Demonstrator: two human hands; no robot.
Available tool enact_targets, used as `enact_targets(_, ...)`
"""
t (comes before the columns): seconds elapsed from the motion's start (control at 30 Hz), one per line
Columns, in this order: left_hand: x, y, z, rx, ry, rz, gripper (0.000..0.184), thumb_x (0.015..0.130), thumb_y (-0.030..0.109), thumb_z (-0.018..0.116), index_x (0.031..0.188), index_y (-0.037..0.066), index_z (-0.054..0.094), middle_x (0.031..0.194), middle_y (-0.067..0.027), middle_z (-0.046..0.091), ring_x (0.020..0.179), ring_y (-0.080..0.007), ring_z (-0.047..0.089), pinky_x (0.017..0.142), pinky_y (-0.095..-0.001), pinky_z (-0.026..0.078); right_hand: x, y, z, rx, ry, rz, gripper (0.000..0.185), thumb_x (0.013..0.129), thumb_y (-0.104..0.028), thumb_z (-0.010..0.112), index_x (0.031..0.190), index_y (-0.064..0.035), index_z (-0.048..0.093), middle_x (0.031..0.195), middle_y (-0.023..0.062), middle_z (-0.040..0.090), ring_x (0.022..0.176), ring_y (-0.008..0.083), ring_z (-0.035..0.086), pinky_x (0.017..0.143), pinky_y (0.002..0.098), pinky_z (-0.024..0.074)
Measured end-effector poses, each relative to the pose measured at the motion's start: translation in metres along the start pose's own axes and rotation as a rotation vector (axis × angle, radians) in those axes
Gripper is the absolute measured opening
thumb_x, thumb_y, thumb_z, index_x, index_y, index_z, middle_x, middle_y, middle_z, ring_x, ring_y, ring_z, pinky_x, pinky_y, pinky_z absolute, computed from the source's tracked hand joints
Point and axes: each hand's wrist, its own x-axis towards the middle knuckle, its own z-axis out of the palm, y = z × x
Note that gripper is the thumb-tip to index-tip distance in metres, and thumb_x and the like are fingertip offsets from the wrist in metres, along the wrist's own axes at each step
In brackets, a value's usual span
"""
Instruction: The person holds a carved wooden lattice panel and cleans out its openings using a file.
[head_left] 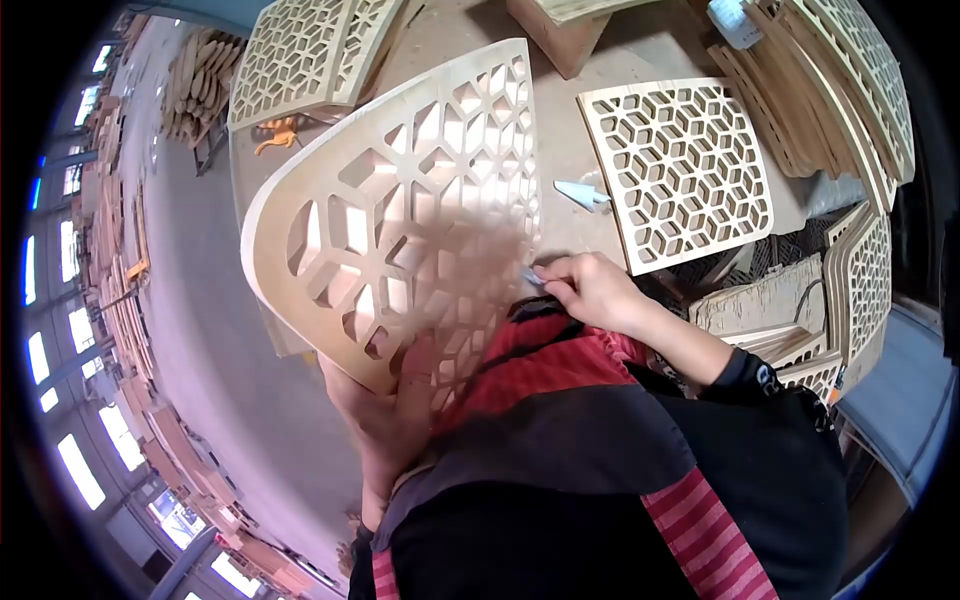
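Note:
A pale curved wooden panel (375,215) with a cut-out lattice of diamond shapes stands tilted in front of my body. My left hand (395,415) grips its lower left edge, with the thumb lying over the front face. At the panel's lower right edge, my right hand (590,290) is closed in a pinch on a small bluish-grey piece (533,274), too small to identify. A brownish blur and shadow cover the middle of the lattice.
A flat lattice panel (690,170) lies on the workbench (440,25) at the right, beside a pale pointed nozzle (580,193). An orange tool (278,134) lies at the upper left. Stacked curved panels (860,90) stand at the far right.

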Motion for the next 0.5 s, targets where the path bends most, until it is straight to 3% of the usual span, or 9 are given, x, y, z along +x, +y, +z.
enact_targets(0.03, -0.002, -0.001, 0.001, 0.019, 0.008, 0.005, 0.053, 0.081, -0.01, 0.067, 0.127, -0.001, 0.042, 0.112, -0.0099, 0.054, 0.1, -0.02, 0.06, 0.083, -0.0293, 0.052, 0.003, 0.002, 0.005, -0.03, 0.035, -0.056, 0.021, 0.087, -0.008, 0.06, 0.104, -0.0021, 0.07, 0.096, 0.0183, 0.07, 0.087, 0.0353, 0.067, 0.078, 0.0398, 0.0528)
enact_targets(0.17, -0.006, -0.003, 0.0, 0.112, -0.022, 0.074, 0.058, 0.082, -0.011, 0.066, 0.133, -0.002, 0.039, 0.118, -0.0109, 0.051, 0.103, -0.0212, 0.059, 0.085, -0.0304, 0.052, 0.013, -0.01, 0.008, -0.044, -0.003, 0.144, 0.02, 0.086, -0.011, 0.06, 0.102, -0.0029, 0.071, 0.097, 0.0189, 0.07, 0.092, 0.0372, 0.067, 0.081, 0.0418, 0.0531)
enact_targets(0.27, -0.007, -0.007, 0.0, 0.284, 0.017, 0.207, 0.038, 0.081, 0.001, 0.071, 0.117, 0.002, 0.06, 0.117, -0.0157, 0.056, 0.106, -0.0301, 0.056, 0.091, -0.038, 0.045, -0.011, -0.014, -0.015, -0.027, 0.008, 0.053, 0.02, 0.087, -0.012, 0.06, 0.101, -0.0033, 0.071, 0.098, 0.019, 0.07, 0.092, 0.0369, 0.066, 0.082, 0.0416, 0.0533)
enact_targets(0.37, -0.013, -0.003, 0.009, 0.135, 0.104, 0.047, 0.033, 0.079, 0.003, 0.072, 0.112, 0.005, 0.065, 0.118, -0.0158, 0.056, 0.107, -0.0335, 0.056, 0.091, -0.0408, 0.044, -0.02, -0.004, -0.025, -0.002, -0.038, 0.067, 0.02, 0.086, -0.013, 0.061, 0.101, -0.0043, 0.072, 0.1, 0.018, 0.07, 0.091, 0.0356, 0.067, 0.082, 0.0412, 0.0533)
enact_targets(0.5, -0.013, 0.001, 0.01, 0.257, 0.062, 0.165, 0.035, 0.079, 0.003, 0.072, 0.113, 0.004, 0.064, 0.118, -0.0157, 0.055, 0.108, -0.0334, 0.055, 0.091, -0.04, 0.044, 0.004, 0.003, 0.0, -0.046, -0.028, 0.111, 0.021, 0.086, -0.014, 0.059, 0.101, -0.0038, 0.07, 0.098, 0.0178, 0.069, 0.091, 0.0366, 0.066, 0.081, 0.0419, 0.0529)
